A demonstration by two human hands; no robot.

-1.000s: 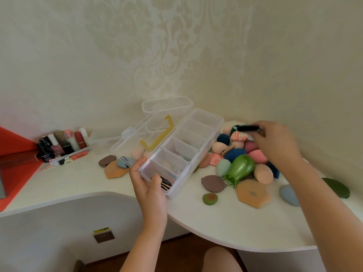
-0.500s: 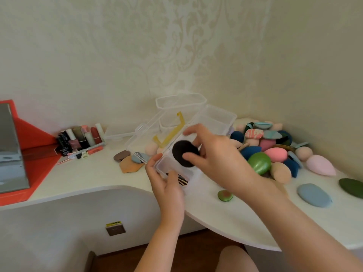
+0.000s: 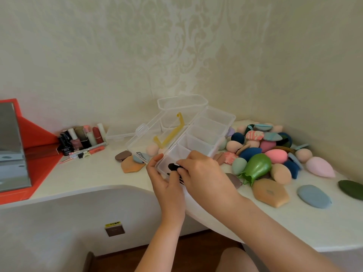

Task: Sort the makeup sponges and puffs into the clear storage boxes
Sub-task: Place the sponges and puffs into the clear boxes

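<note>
A long clear storage box (image 3: 204, 132) with several compartments lies open on the white desk, its lid (image 3: 145, 138) with a yellow handle folded back to the left. My left hand (image 3: 161, 177) grips the near end of the box. My right hand (image 3: 200, 173) pinches a black round puff (image 3: 173, 166) down inside the nearest compartment. A heap of coloured sponges and puffs (image 3: 263, 150) lies to the right, with a shiny green sponge (image 3: 256, 167) at its front.
A second clear box (image 3: 182, 105) stands behind against the wall. Flat puffs (image 3: 129, 163) lie left of the lid. Nail polish bottles and lipsticks (image 3: 82, 138) stand at the back left, beside a red stand with a mirror (image 3: 11, 150). Walls close in behind and right.
My right hand took the black puff from the heap, carried it left and lowered it into the nearest compartment. My left hand stayed on the box end.
</note>
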